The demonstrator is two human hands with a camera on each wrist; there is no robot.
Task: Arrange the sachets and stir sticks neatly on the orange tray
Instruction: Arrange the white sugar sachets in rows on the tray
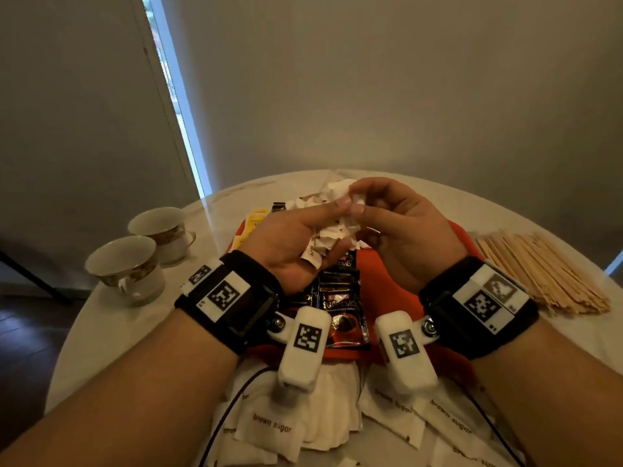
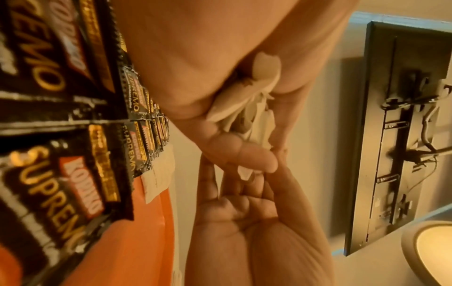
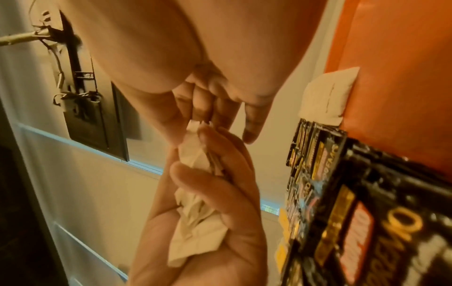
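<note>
Both hands are raised over the orange tray [image 1: 401, 284]. My left hand [image 1: 323, 227] lies palm up, its fingers curled round a crumpled bunch of white sachets [image 1: 328, 237]. My right hand [image 1: 365, 208] pinches the top of that bunch with thumb and forefinger. In the right wrist view the white sachets [image 3: 195, 222] fill the left palm. A row of black coffee sachets [image 1: 340, 301] lies down the middle of the tray, also visible in the left wrist view [image 2: 49, 174]. A heap of wooden stir sticks [image 1: 539, 271] lies on the table at the right.
White brown sugar sachets [image 1: 269, 426] are scattered on the table by its near edge. Two teacups [image 1: 135, 264] stand at the left. Yellow sachets [image 1: 256, 220] and more white sachets [image 1: 313, 198] lie at the tray's far side. One white sachet [image 3: 327, 96] rests on the tray.
</note>
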